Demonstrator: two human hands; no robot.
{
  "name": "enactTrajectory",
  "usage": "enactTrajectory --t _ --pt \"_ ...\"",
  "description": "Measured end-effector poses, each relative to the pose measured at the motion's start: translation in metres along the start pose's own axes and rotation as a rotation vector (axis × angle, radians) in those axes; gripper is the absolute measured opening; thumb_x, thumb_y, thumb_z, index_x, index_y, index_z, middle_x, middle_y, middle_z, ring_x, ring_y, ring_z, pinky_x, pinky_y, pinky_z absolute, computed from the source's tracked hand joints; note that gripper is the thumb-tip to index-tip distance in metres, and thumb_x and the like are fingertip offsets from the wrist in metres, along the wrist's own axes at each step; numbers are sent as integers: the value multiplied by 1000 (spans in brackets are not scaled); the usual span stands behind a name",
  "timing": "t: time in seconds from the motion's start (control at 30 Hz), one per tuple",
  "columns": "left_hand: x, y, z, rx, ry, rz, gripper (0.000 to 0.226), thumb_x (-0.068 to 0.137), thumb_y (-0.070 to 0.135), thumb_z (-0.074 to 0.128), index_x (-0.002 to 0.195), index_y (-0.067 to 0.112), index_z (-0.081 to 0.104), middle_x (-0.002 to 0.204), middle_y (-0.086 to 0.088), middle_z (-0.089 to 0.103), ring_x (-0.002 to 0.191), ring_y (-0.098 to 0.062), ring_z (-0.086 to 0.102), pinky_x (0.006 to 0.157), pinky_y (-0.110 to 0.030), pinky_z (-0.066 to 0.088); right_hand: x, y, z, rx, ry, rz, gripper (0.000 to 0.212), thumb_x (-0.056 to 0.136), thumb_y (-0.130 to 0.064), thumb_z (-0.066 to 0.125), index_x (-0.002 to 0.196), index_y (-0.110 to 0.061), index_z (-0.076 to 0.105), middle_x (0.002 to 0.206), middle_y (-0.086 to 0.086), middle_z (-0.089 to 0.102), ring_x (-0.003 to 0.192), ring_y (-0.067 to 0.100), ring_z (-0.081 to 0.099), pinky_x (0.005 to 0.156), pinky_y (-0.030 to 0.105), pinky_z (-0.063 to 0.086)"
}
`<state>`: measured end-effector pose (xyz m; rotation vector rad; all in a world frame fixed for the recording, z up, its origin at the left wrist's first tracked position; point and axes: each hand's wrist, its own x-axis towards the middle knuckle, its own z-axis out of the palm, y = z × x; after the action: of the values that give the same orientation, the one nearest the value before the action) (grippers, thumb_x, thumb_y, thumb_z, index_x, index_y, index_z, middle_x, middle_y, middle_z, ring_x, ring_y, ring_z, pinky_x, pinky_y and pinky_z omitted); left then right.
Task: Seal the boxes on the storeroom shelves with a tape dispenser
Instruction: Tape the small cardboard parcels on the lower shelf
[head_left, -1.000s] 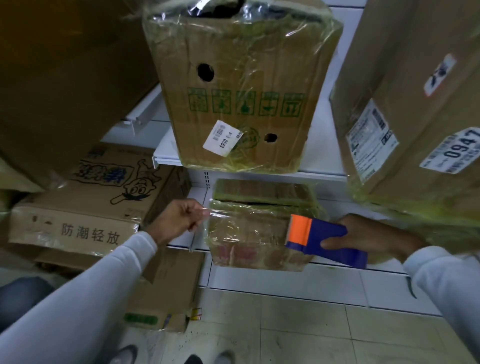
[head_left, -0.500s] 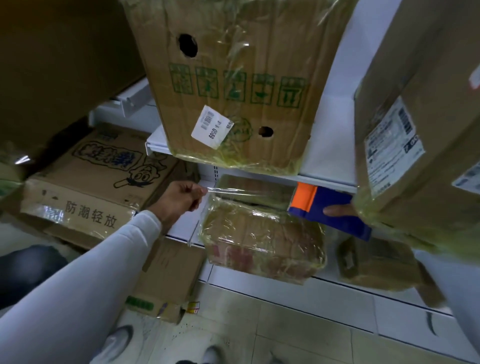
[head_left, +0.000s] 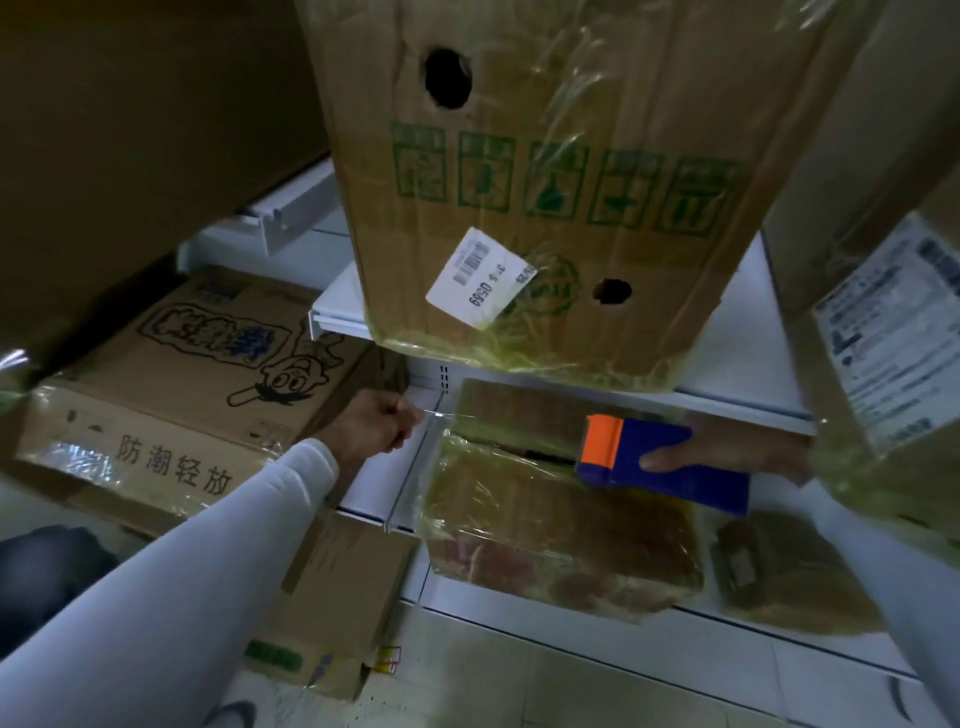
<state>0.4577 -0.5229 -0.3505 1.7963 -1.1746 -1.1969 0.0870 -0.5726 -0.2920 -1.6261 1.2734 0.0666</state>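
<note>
Midway through 1 seal, the left hand pinches the free end of clear tape while the right hand grips the blue-and-orange tape dispenser atop a film-wrapped box on the lower shelf. Its top seam looks still untaped; the large box above already wears film.

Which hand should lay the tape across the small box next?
Right. The right hand already grips the tape dispenser on the small box; the left hand only pinches the tape end beside it.
</note>
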Motion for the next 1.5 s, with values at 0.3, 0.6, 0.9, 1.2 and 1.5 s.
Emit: enactTrajectory --t 0.3,0.6,0.9,1.2,1.5 --pt "2 -18 9 6 7 -42 16 94 -7 49 81 -5 59 59 -11 48 48 -21 39 47 -26 33 3 -1 8 -259 147 94 36 81 -49 74 72 -14 66 63 0 68 51 8 63 50 15 43" --pt "18 -37 54 -117 85 -177 24 96 -1 43 76 9 52 61 -9 47 49 -19 41 44 -20 31 6 -1 11 -243 149 93 43 78 -51 74 60 -15 58 44 -5 60 39 2 55 46 12 38" --pt "20 -23 45 331 377 127 27 95 15 52 118 2 58 117 -22 61 107 -38 58 85 -37 44 -3 -6 18 -285 184 73 56 73 -60 74 80 -6 60 76 20 60 68 27 58 64 29 36" --pt "12 -24 111 1143 27 506 59 101 47 10 153 21 12 161 -1 11 148 -18 7 120 -36 3 -6 -10 24 -355 212 72 51 79 -57 73 73 -9 56 64 7 54 51 11 50 54 25 33" --pt "17 -33 82 1221 -78 615 72 90 57 -8 153 27 7 161 3 9 148 -14 6 119 -34 4 -15 -10 41 -290 146 73 54 77 -66 68 79 -12 61 77 7 62 69 18 59 63 26 37"
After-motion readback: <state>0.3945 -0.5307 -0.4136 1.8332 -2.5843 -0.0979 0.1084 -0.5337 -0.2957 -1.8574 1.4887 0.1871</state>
